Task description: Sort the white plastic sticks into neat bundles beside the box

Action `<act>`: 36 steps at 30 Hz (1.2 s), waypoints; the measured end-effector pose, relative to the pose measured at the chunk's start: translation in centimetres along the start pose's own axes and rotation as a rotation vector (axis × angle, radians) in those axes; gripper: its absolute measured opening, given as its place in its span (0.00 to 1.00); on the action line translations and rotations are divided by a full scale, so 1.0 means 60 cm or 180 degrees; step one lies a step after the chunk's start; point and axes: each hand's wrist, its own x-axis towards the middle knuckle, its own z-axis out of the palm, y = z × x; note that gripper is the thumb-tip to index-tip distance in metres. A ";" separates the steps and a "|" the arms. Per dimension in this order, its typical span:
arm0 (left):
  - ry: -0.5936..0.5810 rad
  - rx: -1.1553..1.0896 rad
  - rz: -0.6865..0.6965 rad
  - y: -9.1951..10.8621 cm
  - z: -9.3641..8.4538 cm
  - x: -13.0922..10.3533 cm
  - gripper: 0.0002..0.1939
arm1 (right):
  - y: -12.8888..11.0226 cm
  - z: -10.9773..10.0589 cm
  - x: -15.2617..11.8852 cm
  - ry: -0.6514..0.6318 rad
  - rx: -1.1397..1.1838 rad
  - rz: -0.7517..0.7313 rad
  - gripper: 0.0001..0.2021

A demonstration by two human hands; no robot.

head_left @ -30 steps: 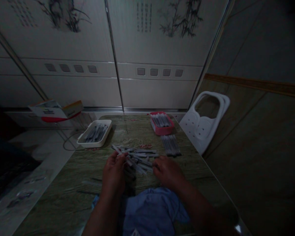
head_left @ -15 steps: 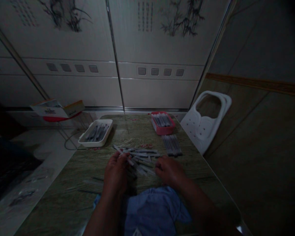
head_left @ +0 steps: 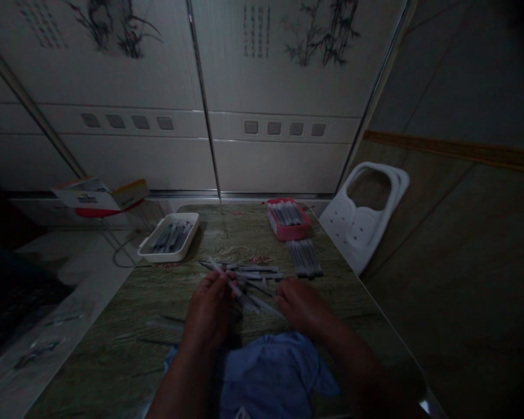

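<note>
Through the head camera I see the left hand (head_left: pixel 209 299) with its fingers closed around a slim, translucent whitish plastic tube (head_left: pixel 215 265), slanting over a loose heap of similar tubes (head_left: pixel 259 270) on the dark wood-grained table (head_left: pixel 122 308). The right hand (head_left: pixel 300 301) curls its fingers inward at the heap's right side; I cannot tell whether they grip anything. Beyond stands a pink rectangular plastic box (head_left: pixel 291 234).

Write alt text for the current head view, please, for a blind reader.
The left hand holds a slim pen-like stick above a pile of sticks on a wood-grain table; the right hand is at the pile's right edge. Beyond sit a white tray and a pink container, both holding sticks, with a neat row before the container.
</note>
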 end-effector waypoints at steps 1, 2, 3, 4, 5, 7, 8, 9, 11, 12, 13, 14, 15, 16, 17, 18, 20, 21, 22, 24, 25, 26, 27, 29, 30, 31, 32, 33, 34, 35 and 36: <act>-0.0033 -0.0028 -0.0050 0.001 0.001 -0.002 0.15 | 0.002 -0.001 0.000 0.0076 0.0142 -0.0044 0.06; -0.0069 -0.0049 -0.0092 0.002 0.002 -0.003 0.14 | 0.003 -0.002 0.000 0.0149 0.0306 -0.0075 0.06; -0.0100 -0.0070 -0.0120 0.002 0.002 -0.003 0.14 | 0.004 -0.003 -0.001 0.0201 0.0485 -0.0085 0.05; -0.0118 -0.0090 -0.0141 0.002 0.001 -0.003 0.14 | 0.005 -0.005 -0.001 0.0220 0.0671 -0.0072 0.05; -0.0120 -0.0112 -0.0149 0.001 -0.001 -0.001 0.13 | 0.004 -0.006 -0.001 0.0199 0.0874 -0.0036 0.06; -0.0082 -0.0174 -0.0135 -0.001 -0.007 0.005 0.10 | 0.001 -0.012 -0.004 0.0062 0.1357 0.0077 0.06; -0.0042 -0.0216 -0.0116 -0.002 -0.011 0.009 0.09 | -0.001 -0.015 -0.006 -0.0061 0.1629 0.0129 0.07; 0.0002 -0.0264 -0.0104 -0.003 -0.015 0.014 0.07 | -0.003 -0.019 -0.008 -0.0199 0.1905 0.0173 0.07; 0.0115 -0.0366 -0.0068 -0.004 -0.023 0.022 0.05 | -0.006 -0.028 -0.013 -0.0465 0.2361 0.0239 0.08; 0.0177 -0.0407 -0.0056 -0.003 -0.026 0.025 0.05 | -0.007 -0.032 -0.015 -0.0556 0.2508 0.0259 0.09; 0.0236 -0.0439 -0.0049 -0.002 -0.028 0.028 0.04 | -0.007 -0.034 -0.017 -0.0623 0.2607 0.0276 0.10; 0.0289 -0.0464 -0.0046 -0.001 -0.029 0.029 0.03 | -0.006 -0.036 -0.018 -0.0661 0.2679 0.0298 0.10; 0.0334 -0.0484 -0.0040 0.000 -0.030 0.030 0.03 | -0.004 -0.037 -0.018 -0.0683 0.2745 0.0320 0.10; 0.0368 -0.0501 -0.0026 0.001 -0.030 0.030 0.03 | -0.002 -0.037 -0.018 -0.0705 0.2794 0.0331 0.10; 0.0385 -0.0515 -0.0009 0.002 -0.030 0.030 0.03 | 0.001 -0.036 -0.017 -0.0710 0.2817 0.0332 0.10; 0.0404 -0.0526 0.0011 0.003 -0.030 0.029 0.03 | 0.004 -0.035 -0.016 -0.0699 0.2800 0.0320 0.10; 0.0427 -0.0540 0.0042 0.003 -0.030 0.028 0.03 | 0.007 -0.034 -0.014 -0.0627 0.2662 0.0264 0.09; 0.0432 -0.0538 0.0044 0.002 -0.030 0.028 0.04 | 0.008 -0.034 -0.013 -0.0587 0.2579 0.0236 0.09; 0.0432 -0.0533 0.0039 0.002 -0.029 0.027 0.04 | 0.007 -0.034 -0.013 -0.0567 0.2525 0.0221 0.09; 0.0433 -0.0519 0.0029 0.001 -0.029 0.027 0.04 | 0.004 -0.034 -0.014 -0.0592 0.2553 0.0236 0.09; 0.0427 -0.0513 0.0029 0.001 -0.028 0.026 0.05 | 0.002 -0.033 -0.014 -0.0621 0.2594 0.0262 0.10; 0.0420 -0.0507 0.0030 0.001 -0.028 0.026 0.05 | 0.001 -0.032 -0.015 -0.0645 0.2629 0.0291 0.10; 0.0408 -0.0497 0.0033 0.001 -0.027 0.025 0.05 | -0.001 -0.031 -0.015 -0.0661 0.2650 0.0314 0.10; 0.0384 -0.0462 0.0034 0.000 -0.024 0.024 0.05 | -0.003 -0.030 -0.014 -0.0637 0.2638 0.0324 0.10; 0.0372 -0.0440 0.0036 0.000 -0.023 0.023 0.04 | -0.004 -0.030 -0.014 -0.0604 0.2592 0.0302 0.10; 0.0360 -0.0418 0.0050 -0.001 -0.022 0.023 0.04 | -0.004 -0.030 -0.013 -0.0556 0.2545 0.0287 0.09; 0.0349 -0.0397 0.0076 -0.002 -0.021 0.022 0.04 | -0.004 -0.031 -0.012 -0.0499 0.2511 0.0282 0.09; 0.0336 -0.0379 0.0107 -0.003 -0.021 0.022 0.04 | -0.003 -0.032 -0.011 -0.0440 0.2492 0.0282 0.08; 0.0319 -0.0364 0.0130 -0.004 -0.020 0.021 0.04 | -0.003 -0.034 -0.010 -0.0383 0.2493 0.0275 0.08; 0.0298 -0.0351 0.0144 -0.006 -0.020 0.021 0.05 | -0.001 -0.035 -0.009 -0.0332 0.2515 0.0255 0.07; 0.0273 -0.0342 0.0144 -0.007 -0.019 0.020 0.05 | 0.000 -0.037 -0.008 -0.0285 0.2559 0.0225 0.07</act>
